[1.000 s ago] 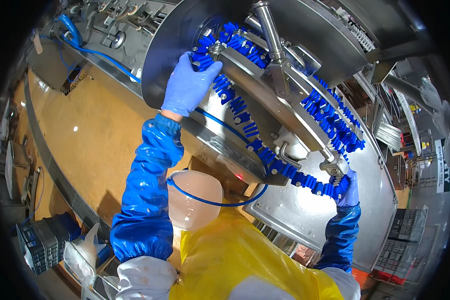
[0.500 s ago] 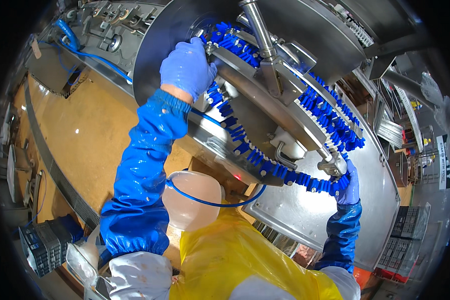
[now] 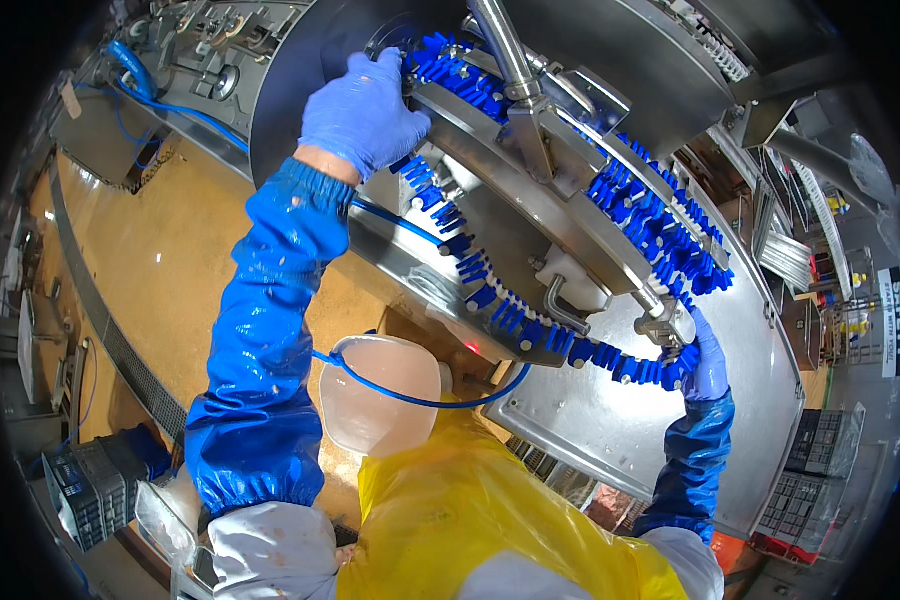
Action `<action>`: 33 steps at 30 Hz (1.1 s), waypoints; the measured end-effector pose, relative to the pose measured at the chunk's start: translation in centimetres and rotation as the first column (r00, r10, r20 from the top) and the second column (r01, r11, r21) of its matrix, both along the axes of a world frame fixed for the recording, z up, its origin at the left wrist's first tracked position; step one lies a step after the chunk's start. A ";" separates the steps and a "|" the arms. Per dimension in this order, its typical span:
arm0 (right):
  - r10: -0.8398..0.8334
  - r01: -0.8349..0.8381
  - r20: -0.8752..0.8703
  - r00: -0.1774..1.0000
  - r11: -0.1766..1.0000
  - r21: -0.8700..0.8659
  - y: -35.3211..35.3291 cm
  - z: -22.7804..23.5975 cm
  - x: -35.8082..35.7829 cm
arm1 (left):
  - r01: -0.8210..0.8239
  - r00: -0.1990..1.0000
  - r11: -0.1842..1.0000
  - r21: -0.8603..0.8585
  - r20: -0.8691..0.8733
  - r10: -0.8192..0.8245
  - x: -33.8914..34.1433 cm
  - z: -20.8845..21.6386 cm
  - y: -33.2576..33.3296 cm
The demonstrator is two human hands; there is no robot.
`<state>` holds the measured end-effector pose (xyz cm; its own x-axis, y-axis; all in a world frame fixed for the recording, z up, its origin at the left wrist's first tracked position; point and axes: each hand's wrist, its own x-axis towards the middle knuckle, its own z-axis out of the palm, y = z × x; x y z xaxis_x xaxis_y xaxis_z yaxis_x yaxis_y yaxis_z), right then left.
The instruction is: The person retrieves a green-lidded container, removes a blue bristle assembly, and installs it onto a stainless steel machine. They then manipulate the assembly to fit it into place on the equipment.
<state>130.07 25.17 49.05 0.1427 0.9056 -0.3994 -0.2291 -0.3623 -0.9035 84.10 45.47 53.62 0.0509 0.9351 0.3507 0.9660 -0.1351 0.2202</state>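
Observation:
A round stainless steel wheel (image 3: 510,190) ringed with several blue plastic fingers (image 3: 480,275) fills the upper middle of the head view. My left hand (image 3: 362,112), in a blue glove, grips the wheel's upper left rim among the blue fingers. At the lower right rim my right hand (image 3: 708,352), also gloved, is closed on the wheel's edge next to a metal fitting (image 3: 665,322). Both forearms wear shiny blue sleeves. A yellow apron (image 3: 470,520) covers my front below.
A steel machine panel (image 3: 630,430) lies under the wheel. A blue hose (image 3: 420,400) loops past a translucent plastic jug (image 3: 380,395) near my chest. The tan floor (image 3: 160,260) with a drain channel is on the left, dark crates (image 3: 90,490) at lower left and lower right.
My left hand has slid up along the wheel's rim toward its top. My right hand has stayed at the lower right edge.

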 end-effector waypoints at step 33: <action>-0.178 0.184 -0.236 0.955 0.983 0.003 -0.2 -0.8 -3.2 | 0.703 0.642 0.639 0.312 0.108 -0.759 9.9 -6.2 -12.8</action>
<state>126.91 25.01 48.28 0.2107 0.8833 -0.4188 -0.4945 -0.2732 -0.8251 94.01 32.65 47.43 0.5829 0.5150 0.6285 0.4572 -0.8473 0.2703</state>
